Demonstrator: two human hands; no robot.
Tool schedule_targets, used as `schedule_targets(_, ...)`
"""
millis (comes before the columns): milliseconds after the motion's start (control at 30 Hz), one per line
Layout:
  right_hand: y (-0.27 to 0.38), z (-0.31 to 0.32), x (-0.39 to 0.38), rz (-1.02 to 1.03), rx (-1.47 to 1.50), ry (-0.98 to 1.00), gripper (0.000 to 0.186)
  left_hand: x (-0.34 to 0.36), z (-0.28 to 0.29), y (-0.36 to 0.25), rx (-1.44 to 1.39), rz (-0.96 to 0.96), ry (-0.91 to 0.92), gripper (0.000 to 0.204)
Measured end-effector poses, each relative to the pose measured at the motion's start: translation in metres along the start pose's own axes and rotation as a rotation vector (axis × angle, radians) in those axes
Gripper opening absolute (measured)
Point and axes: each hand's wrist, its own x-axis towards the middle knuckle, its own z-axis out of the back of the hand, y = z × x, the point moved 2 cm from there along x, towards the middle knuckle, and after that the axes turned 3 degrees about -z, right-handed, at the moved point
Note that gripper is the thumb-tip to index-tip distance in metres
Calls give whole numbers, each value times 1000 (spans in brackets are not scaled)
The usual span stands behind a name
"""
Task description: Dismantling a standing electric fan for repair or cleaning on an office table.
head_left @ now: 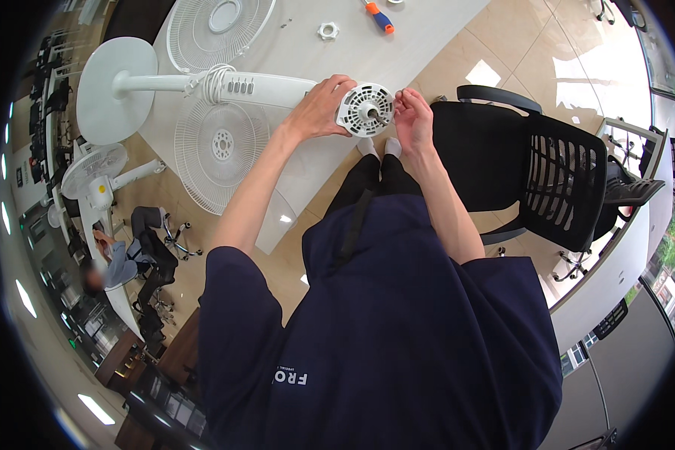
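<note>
Head view: our left hand (319,109) grips fan motor housing (365,109) overhanging tabletop edge; right hand (412,120) pinches near shaft (380,116); slack grip risks drop.

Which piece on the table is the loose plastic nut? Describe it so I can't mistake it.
Start at the white table and find the orange-handled screwdriver near its far edge. Just left of it lies the small white ring-shaped plastic nut with a lobed rim. Unlike the large round wire fan grille further left, it is tiny and solid.
</note>
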Motion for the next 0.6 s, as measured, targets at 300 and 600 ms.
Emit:
schedule_targets(300,3,0,11,-65,36,-58,11,15,-23,-43,435,-67,28,106)
schedule_targets(600,26,-1,-18,-121,-157,12,10,20,-21,-37,197,-158,-67,105)
